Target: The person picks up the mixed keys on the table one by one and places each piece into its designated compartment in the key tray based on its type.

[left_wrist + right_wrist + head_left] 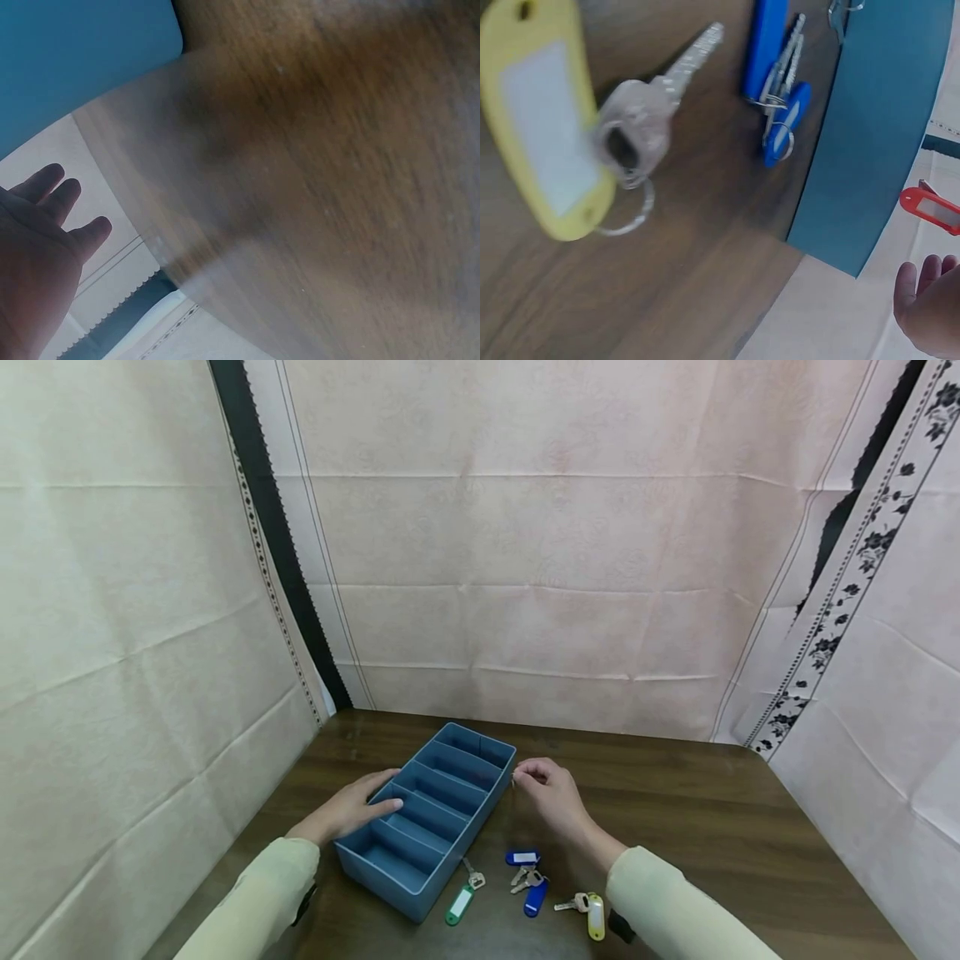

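A blue box (420, 906) with several compartments stands slantwise on the table. My left hand (348, 807) rests at its left rim, thumb and fingers straight, the thumb reaching over the edge. In the left wrist view, spread fingers (60, 196) show below the box side (90, 60). Beside the far right edge of the box, my right hand (551, 793) has its fingertips together in a pinch. A red key tag (934, 211) appears by that hand in the right wrist view, its key mostly hidden; the pinching fingertips are out of sight there.
Right of the box lie a green-tagged key (460, 903), keys with blue tags (535, 897) and a yellow-tagged key (596, 917). The brown wooden table (705, 827) extends to the right. Pale cloth curtains (555, 568) enclose the back and sides.
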`<state>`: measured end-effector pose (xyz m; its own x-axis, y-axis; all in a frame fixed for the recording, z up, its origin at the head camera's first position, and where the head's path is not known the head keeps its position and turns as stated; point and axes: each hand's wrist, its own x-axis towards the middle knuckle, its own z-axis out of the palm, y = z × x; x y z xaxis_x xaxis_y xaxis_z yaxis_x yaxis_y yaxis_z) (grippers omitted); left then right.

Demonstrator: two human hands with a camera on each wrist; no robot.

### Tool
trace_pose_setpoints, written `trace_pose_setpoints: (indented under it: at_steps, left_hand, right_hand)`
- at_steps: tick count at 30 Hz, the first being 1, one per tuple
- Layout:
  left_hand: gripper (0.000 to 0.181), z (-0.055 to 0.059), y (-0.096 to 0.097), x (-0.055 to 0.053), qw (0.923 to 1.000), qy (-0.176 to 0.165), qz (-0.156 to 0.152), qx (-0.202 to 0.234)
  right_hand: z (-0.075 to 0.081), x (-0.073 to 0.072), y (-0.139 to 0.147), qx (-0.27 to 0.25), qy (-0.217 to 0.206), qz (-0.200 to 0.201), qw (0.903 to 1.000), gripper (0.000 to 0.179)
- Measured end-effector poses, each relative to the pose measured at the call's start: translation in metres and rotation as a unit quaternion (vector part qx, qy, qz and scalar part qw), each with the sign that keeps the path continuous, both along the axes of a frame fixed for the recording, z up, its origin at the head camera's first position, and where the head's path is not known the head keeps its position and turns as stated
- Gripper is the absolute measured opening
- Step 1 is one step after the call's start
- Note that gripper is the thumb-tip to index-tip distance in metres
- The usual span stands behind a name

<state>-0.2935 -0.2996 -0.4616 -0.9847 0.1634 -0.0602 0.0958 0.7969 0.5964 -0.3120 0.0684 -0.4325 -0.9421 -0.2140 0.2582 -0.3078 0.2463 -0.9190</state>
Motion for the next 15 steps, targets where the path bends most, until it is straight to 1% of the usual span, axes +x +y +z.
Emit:
trace_pose_setpoints:
  at_steps: [4,8,15]
  left_hand:
    - [0.076,0.0,0.0,0.001,1.0,-0.002,0.001,-0.001]
    - [0.076,0.0,0.0,0.001,1.0,0.0,-0.001,-0.003]
    - [0.075,-0.001,-0.001,0.0,1.0,0.006,-0.005,-0.003]
  right_hand:
    - [0.004,-0.006,-0.006,-0.006,0.003,-0.009,0.9999,0.019]
    - [0.008,-0.012,-0.013,-0.01,0.006,-0.025,0.9996,0.017]
    - [0.008,-0.024,-0.026,-0.014,0.015,-0.039,0.999,0.015]
